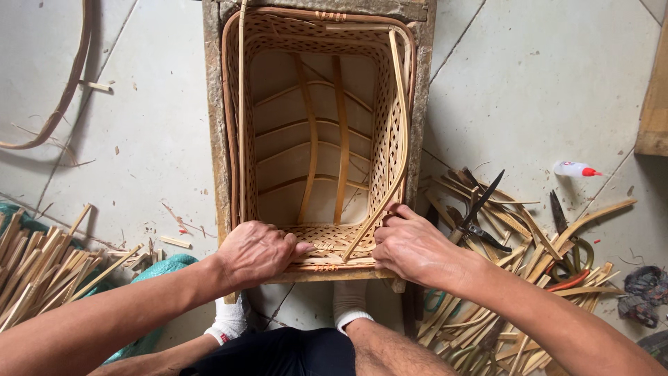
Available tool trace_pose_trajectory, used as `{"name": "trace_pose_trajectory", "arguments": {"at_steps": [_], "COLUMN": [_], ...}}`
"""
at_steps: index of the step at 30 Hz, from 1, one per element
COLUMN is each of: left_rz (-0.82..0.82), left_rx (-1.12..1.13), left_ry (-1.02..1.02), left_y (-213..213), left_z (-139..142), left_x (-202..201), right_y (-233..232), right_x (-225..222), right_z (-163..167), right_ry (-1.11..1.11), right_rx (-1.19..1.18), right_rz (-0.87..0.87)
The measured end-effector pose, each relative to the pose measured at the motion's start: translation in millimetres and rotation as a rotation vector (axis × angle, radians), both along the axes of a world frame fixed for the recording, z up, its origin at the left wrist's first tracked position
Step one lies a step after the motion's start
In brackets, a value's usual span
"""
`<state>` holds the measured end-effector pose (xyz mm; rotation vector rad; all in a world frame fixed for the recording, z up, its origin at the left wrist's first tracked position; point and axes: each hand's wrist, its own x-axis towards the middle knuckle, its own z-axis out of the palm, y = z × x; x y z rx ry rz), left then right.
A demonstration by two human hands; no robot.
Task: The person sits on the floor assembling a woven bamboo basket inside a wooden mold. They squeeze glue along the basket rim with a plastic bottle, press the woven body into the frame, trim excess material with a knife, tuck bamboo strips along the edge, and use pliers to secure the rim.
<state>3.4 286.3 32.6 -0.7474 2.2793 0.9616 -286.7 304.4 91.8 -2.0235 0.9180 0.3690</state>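
A rectangular woven bamboo basket (236,139) rests on a worn wooden stand, its open mouth toward me. My left hand (257,252) presses flat on the near rim, fingers pointing right. My right hand (410,244) grips the lower end of a long bamboo strip (401,118). That strip bends up along the basket's right inner wall to the far rim. A second thin strip (241,104) runs up the left side.
Black shears (476,212) lie on a heap of bamboo offcuts (515,278) at the right, with a small white glue bottle (574,169) beyond. More cut strips (42,271) pile at the left by a teal cloth. My feet in white socks (348,303) stand under the stand.
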Motion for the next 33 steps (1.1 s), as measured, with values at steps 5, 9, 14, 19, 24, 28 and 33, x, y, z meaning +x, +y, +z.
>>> {"name": "trace_pose_trajectory", "arguments": {"at_steps": [5,9,14,19,24,28,33], "left_rz": [-0.083,-0.03,0.031,-0.133,-0.37,-0.313,-0.337], "left_rx": [0.017,0.013,-0.175,-0.114,-0.462,-0.469,-0.554], "left_ry": [0.046,0.121,0.384,0.235,0.347,0.466,0.444], "left_y": [-5,-2,4,22,44,55,53], "left_z": [5,0,5,24,25,14,8], "left_x": [-2,2,11,6,13,23,29], "right_y": [-2,-3,5,23,77,142,193], "right_x": [1,1,3,-57,-84,-58,-56], "right_z": [2,3,8,24,-40,-110,-161], "right_ry": [0.052,-0.033,0.015,-0.345,0.202,0.611,0.34], "right_rx": [0.032,-0.018,-0.035,-0.461,-0.136,0.226,-0.101], "right_rz": [0.014,-0.014,-0.024,-0.599,-1.1,-0.9,-1.009]}}
